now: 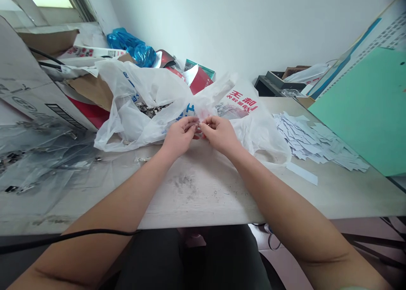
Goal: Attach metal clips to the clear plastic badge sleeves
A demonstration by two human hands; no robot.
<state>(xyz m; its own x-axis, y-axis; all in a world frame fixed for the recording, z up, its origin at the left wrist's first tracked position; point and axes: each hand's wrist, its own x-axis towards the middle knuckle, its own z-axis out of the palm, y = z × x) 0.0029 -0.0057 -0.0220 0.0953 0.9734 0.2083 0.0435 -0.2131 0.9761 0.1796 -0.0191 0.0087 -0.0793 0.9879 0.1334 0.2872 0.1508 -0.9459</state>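
- Far left of the frame: an open cardboard carton with a barcode on its flap, a black cable lying across it.
- Lower left, on the table: a clear plastic sheet with small metal clips scattered on and under it.
- Upper left of centre, behind the white bag: a crumpled blue plastic bag and printed red boxes.
- Centre: a white plastic carrier bag with red and blue print, holding a heap of metal pieces; a small metal piece lies on the table just in front of it.
- Centre: the left hand and the right hand are together in front of the bag, fingertips meeting and pinching a small item, too small to identify.
- Foreground: a pale, scuffed table with dark specks.
- Right of centre: a pile of white paper slips on the table, a single strip just beside it.
- Far right: a green board leaning at the table's edge.
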